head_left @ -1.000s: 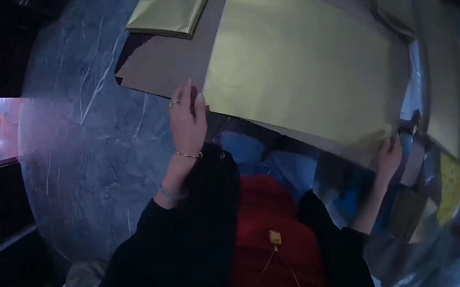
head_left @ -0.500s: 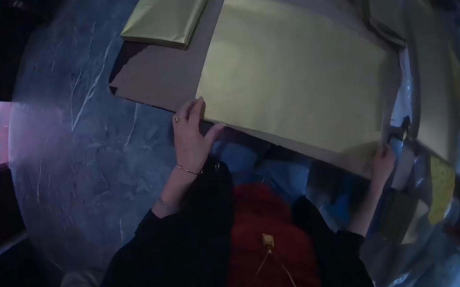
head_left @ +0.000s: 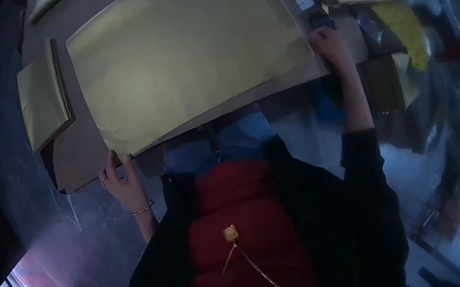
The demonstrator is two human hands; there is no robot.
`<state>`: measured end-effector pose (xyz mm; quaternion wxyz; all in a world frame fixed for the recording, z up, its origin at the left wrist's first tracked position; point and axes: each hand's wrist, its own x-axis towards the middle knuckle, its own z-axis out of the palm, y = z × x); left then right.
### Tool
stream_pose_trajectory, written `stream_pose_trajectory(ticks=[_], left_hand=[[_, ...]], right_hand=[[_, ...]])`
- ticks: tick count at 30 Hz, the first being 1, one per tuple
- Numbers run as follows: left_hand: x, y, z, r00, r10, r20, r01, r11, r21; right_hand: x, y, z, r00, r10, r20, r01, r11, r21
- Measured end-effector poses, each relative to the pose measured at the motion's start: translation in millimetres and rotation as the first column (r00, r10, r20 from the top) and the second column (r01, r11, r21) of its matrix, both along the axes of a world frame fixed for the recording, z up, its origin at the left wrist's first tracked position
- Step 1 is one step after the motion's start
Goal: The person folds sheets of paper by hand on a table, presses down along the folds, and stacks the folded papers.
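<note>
Two bare hands were at the near side of the gold sheet [head_left: 184,54], my landmark on the remote feed. Left hand [head_left: 123,187]: at the sheet's near-left corner, unclenched, thumb and fingers parted, tips at the edge; I saw no firm grip. Right hand [head_left: 332,46]: at the sheet's right edge, toward the near corner, fingers curled; I could not tell whether it pinched the sheet. Reason for the wide spacing, my judgement: one hand per near corner would steady a broad, thin sheet. The sheet lay flat, spanning between the hands and reaching out beyond them. Under it, a brown board [head_left: 78,163] showed to the left and along the near edge, probably as firm backing. Left of the sheet: a folded gold stack [head_left: 41,105], presumably placed there to avoid overlap. Right of the sheet, by the right hand: a dark object [head_left: 321,20], too blurred to identify.
</note>
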<state>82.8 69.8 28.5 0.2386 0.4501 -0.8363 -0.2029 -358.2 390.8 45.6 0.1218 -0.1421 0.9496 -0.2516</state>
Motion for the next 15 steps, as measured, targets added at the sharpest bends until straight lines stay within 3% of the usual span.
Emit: stream_pose_trajectory(ticks=[5, 8, 10, 11, 13, 15], left_hand=[[-8, 9, 8, 1.0, -0.012, -0.02, 0.013, 0.999, 0.038], [-10, 13, 14, 0.997, 0.03, -0.076, -0.019, 0.989, 0.145], [-9, 15, 20, 0.998, -0.004, 0.07, 0.013, 0.991, -0.135], [-7, 13, 17, 0.998, 0.001, 0.064, 0.008, 0.99, -0.139], [-2, 6, 8, 0.989, -0.146, 0.035, 0.15, 0.979, -0.141], [-3, 5, 6, 0.982, -0.162, 0.102, 0.173, 0.978, -0.116]], right_hand=[[2, 0, 2, 0.999, 0.005, -0.035, -0.006, 0.999, -0.038], [8, -2, 9, 1.0, -0.02, 0.003, 0.02, 0.998, -0.066], [8, 2, 6, 0.998, 0.032, -0.063, -0.034, 0.999, -0.037], [8, 5, 6, 0.997, 0.036, -0.069, -0.038, 0.998, -0.041], [11, 7, 7, 0.992, 0.054, 0.117, -0.049, 0.998, -0.04], [21, 5, 4, 0.993, 0.093, 0.074, -0.091, 0.996, -0.023]])
